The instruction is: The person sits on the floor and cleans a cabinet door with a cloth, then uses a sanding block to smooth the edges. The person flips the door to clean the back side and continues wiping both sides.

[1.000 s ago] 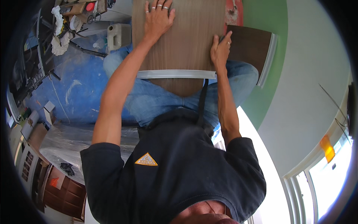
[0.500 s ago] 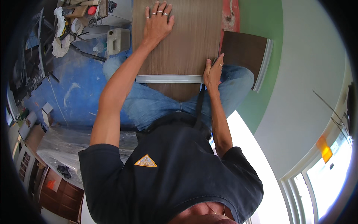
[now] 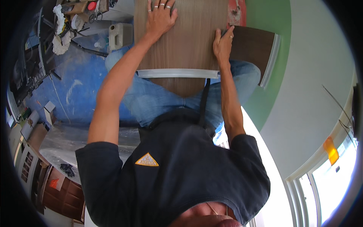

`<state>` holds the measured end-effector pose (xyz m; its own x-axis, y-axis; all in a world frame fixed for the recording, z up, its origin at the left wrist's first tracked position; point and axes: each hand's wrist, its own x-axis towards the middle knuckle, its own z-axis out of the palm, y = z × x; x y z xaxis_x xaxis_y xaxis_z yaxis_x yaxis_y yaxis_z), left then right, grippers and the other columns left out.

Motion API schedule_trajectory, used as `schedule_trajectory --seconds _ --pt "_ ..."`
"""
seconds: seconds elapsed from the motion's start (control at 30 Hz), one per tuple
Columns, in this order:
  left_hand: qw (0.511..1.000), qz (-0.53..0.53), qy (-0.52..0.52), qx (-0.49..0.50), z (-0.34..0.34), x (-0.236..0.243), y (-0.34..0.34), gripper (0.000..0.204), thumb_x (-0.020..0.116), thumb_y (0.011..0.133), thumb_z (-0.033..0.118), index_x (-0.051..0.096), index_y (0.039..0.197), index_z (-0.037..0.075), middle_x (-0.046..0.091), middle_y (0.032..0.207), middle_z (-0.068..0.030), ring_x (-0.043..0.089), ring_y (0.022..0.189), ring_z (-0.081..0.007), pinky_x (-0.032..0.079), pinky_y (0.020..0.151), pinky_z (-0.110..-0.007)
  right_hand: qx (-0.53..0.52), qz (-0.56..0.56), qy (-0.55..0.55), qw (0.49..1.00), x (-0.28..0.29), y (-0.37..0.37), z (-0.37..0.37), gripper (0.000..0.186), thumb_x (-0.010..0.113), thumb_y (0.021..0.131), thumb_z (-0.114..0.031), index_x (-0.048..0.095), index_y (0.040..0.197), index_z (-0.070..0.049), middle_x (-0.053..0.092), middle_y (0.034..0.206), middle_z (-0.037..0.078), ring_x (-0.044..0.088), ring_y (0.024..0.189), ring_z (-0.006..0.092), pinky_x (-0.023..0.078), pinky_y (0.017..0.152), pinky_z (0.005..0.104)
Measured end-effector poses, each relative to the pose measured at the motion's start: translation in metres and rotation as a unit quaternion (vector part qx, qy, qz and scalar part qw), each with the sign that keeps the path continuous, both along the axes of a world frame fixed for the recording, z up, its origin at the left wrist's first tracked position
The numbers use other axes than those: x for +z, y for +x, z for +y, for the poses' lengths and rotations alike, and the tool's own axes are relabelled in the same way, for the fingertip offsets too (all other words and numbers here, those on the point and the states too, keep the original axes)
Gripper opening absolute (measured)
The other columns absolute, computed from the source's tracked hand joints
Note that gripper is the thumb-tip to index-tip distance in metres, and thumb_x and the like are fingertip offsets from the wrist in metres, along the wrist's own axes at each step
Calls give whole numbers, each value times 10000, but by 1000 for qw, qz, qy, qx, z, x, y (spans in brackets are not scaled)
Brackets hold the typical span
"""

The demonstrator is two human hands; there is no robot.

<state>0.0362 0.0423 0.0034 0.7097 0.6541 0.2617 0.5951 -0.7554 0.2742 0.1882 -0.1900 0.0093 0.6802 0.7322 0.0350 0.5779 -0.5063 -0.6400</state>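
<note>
A brown wood-grain board [image 3: 181,45] with a pale grey trim strip [image 3: 177,73] along its near edge lies over my jeans-clad legs. My left hand [image 3: 159,19] rests on its upper left, fingers spread and wearing several rings. At the board's right edge my right hand [image 3: 223,43] is curled round something small and dark, mostly hidden by the fingers and too unclear to name. Just right of that hand are a darker brown panel [image 3: 253,45] with its own pale trim and a worn red strip [image 3: 236,13].
A clutter of tools, scissors [image 3: 98,13] and rags [image 3: 60,43] sits at upper left, near a plastic jug [image 3: 120,37] on the blue floor [image 3: 75,94]. Plastic sheeting [image 3: 64,143] lies lower left. A green and white wall [image 3: 310,94] and bright window [image 3: 334,178] are at right.
My right hand slid toward me along the board's edge half a second ago and is back up near where it began. My left hand stays on the board, with the forearm shifted slightly.
</note>
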Motion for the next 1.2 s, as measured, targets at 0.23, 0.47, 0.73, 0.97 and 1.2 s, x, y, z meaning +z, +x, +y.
schedule_trajectory --seconds 0.23,0.47,0.73,0.97,1.2 --pt "1000 10 -6 11 0 0 -1 525 581 953 293 535 1401 23 493 1467 -188 368 1452 -369 208 1219 -617 -43 9 -100 994 -7 -9 -17 778 526 1055 -349 190 1535 163 351 1508 415 380 1400 525 344 1157 489" --pt "1000 13 20 7 1 -5 -1 523 564 972 316 525 1431 69 489 1480 -156 367 1458 -342 212 1225 -601 -21 23 -101 994 -19 -4 -18 800 531 1051 -331 139 1549 157 342 1519 397 370 1409 522 312 1179 484" --pt "1000 -3 6 0 0 1 -1 533 605 934 278 539 1401 28 496 1454 -177 362 1452 -368 225 1216 -611 -7 69 -4 998 -5 13 12 814 549 1033 -315 131 1553 152 296 1561 392 322 1455 497 255 1215 486" --pt "1000 4 0 8 2 4 0 534 597 935 280 535 1398 21 493 1459 -176 360 1456 -354 223 1214 -618 -24 12 -109 994 -2 -10 -10 814 576 1015 -307 165 1549 150 326 1538 399 347 1434 511 275 1197 495" --pt "999 33 17 4 4 -4 -2 521 522 999 329 496 1470 107 452 1528 -120 337 1480 -319 195 1235 -596 -4 -7 -66 998 6 -12 -8 809 564 1017 -298 162 1545 164 319 1547 398 351 1436 507 267 1207 502"
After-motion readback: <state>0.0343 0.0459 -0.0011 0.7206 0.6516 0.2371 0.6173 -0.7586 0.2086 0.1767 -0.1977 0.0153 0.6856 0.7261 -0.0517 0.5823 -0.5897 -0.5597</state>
